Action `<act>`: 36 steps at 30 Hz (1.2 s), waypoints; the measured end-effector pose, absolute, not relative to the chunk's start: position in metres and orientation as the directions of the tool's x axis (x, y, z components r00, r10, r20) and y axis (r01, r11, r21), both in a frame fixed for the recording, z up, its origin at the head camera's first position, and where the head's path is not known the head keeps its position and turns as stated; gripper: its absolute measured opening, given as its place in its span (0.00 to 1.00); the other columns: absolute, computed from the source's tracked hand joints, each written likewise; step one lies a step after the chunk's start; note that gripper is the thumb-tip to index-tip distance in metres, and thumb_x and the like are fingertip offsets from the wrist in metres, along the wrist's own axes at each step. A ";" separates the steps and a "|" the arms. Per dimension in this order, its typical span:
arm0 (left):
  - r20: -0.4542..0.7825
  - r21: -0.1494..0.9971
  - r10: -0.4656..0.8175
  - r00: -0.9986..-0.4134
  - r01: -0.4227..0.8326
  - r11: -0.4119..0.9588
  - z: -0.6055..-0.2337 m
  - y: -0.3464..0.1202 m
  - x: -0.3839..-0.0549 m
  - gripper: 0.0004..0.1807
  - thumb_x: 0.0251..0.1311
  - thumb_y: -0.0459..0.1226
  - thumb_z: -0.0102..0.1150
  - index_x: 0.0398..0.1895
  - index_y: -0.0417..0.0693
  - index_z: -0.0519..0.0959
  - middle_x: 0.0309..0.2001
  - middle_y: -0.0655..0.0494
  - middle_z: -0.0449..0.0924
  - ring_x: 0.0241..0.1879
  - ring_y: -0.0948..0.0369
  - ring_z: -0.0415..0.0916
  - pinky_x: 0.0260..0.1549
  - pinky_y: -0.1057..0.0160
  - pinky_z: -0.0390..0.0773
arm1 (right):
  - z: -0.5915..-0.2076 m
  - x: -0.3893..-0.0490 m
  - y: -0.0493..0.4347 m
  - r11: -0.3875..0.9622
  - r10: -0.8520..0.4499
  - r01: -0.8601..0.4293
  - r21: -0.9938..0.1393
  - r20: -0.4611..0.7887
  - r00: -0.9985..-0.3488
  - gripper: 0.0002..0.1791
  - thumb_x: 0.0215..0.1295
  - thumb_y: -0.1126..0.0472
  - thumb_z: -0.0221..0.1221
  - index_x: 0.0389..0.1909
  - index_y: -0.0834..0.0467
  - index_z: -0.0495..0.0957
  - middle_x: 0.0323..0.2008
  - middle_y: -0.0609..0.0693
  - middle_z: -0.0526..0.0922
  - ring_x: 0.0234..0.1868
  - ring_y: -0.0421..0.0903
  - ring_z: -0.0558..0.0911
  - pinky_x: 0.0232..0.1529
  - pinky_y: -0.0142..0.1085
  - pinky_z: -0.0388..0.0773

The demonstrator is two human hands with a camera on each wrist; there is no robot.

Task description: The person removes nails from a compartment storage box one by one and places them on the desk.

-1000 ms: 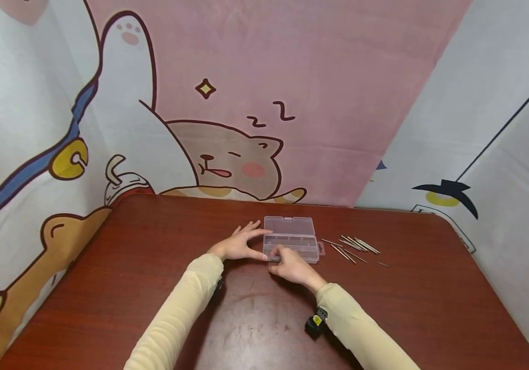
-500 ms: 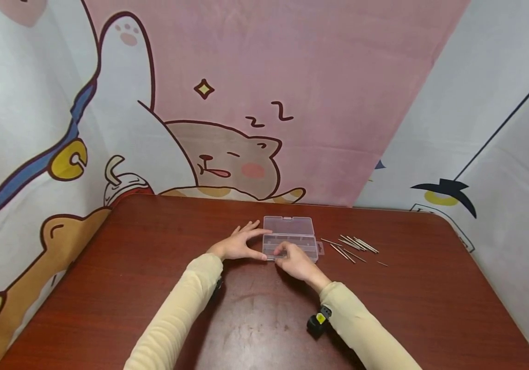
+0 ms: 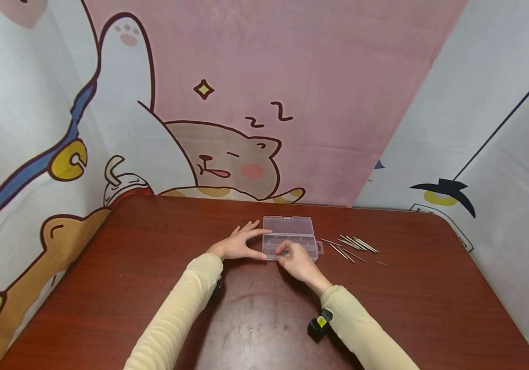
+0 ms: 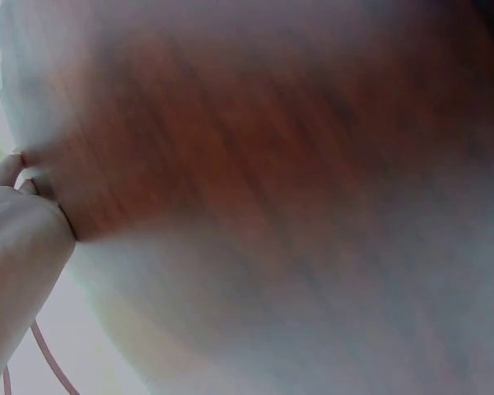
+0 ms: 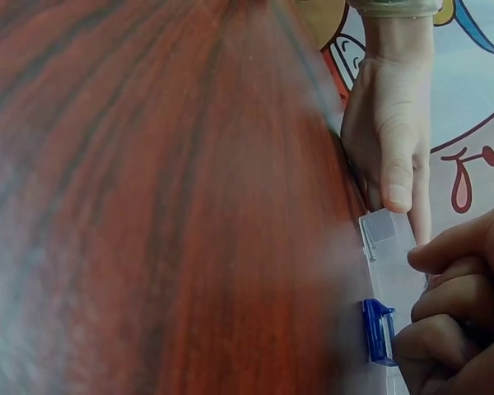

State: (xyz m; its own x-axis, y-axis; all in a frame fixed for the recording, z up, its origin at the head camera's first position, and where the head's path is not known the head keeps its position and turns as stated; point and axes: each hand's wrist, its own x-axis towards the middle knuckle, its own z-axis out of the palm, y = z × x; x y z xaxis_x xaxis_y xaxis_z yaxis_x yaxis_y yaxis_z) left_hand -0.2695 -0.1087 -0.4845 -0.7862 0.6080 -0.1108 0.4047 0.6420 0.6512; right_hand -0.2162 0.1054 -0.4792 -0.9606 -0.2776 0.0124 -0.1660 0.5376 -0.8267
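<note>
A clear plastic compartment box stands on the table, its lid folded back. My left hand touches the box's left side, thumb straight at the near corner and fingers spread. My right hand is over the near left part of the box, fingers curled inward. Whether anything is between its fingertips is hidden. From the right wrist, curled fingers show beside the box wall and a blue latch. Several thin metal rods lie right of the box.
One short thin rod lies apart, farther right on the brown wooden table. A hang tab juts from the box's right end. Cloth with cartoon cats hangs behind the table.
My right hand has moved slightly right and away from me, from the box's near edge into its front compartments. A silvery piece seen by its fingers is now unclear. The left hand stays put.
</note>
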 end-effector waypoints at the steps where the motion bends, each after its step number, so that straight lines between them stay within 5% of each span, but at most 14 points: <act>1: -0.110 0.651 0.608 -0.786 0.405 0.642 -0.484 -0.108 -0.269 0.41 0.56 0.51 0.68 0.72 0.58 0.63 0.76 0.41 0.42 0.74 0.46 0.33 0.66 0.40 0.32 | -0.478 -0.216 0.106 0.527 -0.274 -0.161 -0.835 0.013 -0.962 0.06 0.55 0.72 0.57 0.33 0.62 0.77 0.15 0.44 0.72 0.16 0.37 0.66 0.22 0.33 0.64; 12: -0.118 0.653 0.599 -0.792 0.393 0.648 -0.484 -0.109 -0.270 0.41 0.55 0.52 0.68 0.72 0.60 0.63 0.76 0.42 0.41 0.74 0.46 0.33 0.66 0.41 0.31 | -0.473 -0.217 0.122 0.394 -0.235 -0.134 -0.909 0.042 -0.971 0.04 0.58 0.73 0.59 0.34 0.64 0.76 0.12 0.45 0.70 0.13 0.36 0.64 0.17 0.29 0.57; 25: -0.112 0.651 0.601 -0.792 0.399 0.646 -0.484 -0.109 -0.269 0.42 0.53 0.52 0.69 0.72 0.60 0.64 0.76 0.42 0.42 0.74 0.46 0.34 0.66 0.41 0.32 | -0.480 -0.212 0.160 0.417 -0.124 -0.105 -0.903 0.058 -0.991 0.04 0.56 0.73 0.61 0.33 0.65 0.77 0.10 0.43 0.63 0.11 0.33 0.59 0.15 0.29 0.55; 36: -0.100 0.650 0.614 -0.783 0.415 0.636 -0.485 -0.109 -0.269 0.42 0.55 0.52 0.68 0.73 0.58 0.63 0.76 0.41 0.41 0.74 0.45 0.33 0.66 0.40 0.32 | -0.478 -0.210 0.193 0.452 -0.072 -0.082 -0.888 0.055 -0.996 0.05 0.56 0.73 0.61 0.34 0.67 0.77 0.12 0.43 0.66 0.13 0.34 0.62 0.17 0.29 0.57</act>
State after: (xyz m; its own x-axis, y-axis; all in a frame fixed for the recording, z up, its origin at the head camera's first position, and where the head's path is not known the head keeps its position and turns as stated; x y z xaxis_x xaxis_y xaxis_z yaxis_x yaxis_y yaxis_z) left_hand -0.2692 -0.1086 -0.4847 -0.7829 0.6141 -0.1002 0.4154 0.6358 0.6505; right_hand -0.2104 0.1931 -0.4780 -0.9958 -0.0723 0.0554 -0.0822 0.4519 -0.8883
